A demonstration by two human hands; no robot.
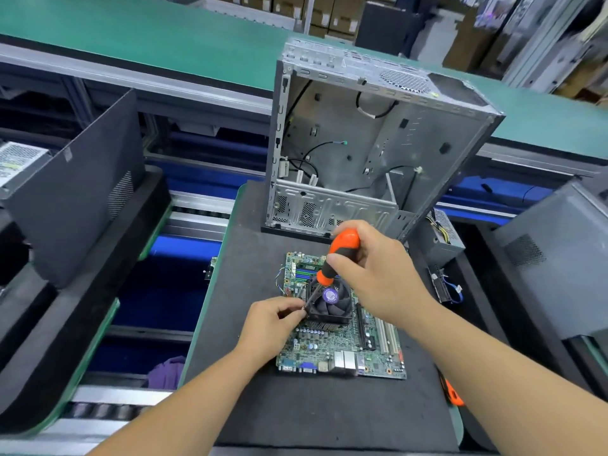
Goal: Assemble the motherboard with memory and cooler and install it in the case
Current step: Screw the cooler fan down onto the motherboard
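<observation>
A green motherboard (pixel 342 348) lies flat on the dark mat (pixel 296 413). On it sits a black cooler (pixel 332 306) whose fan has a purple label. My right hand (pixel 371 274) grips the orange and black handle of a screwdriver (pixel 339 255), with the shaft slanting down to the cooler's near left corner. My left hand (pixel 271 324) pinches something small at that same corner, right by the screwdriver tip. A memory stick (pixel 307 268) sits in a slot at the board's far left. The open grey metal case (pixel 371 143) stands upright behind the board, loose cables inside.
Dark computer cases stand at the left (pixel 75 192) and the right (pixel 559 264). A second orange tool (pixel 452 394) lies at the mat's right edge. A power supply with cables (pixel 441 238) rests right of the case. A green conveyor (pixel 148 34) runs behind.
</observation>
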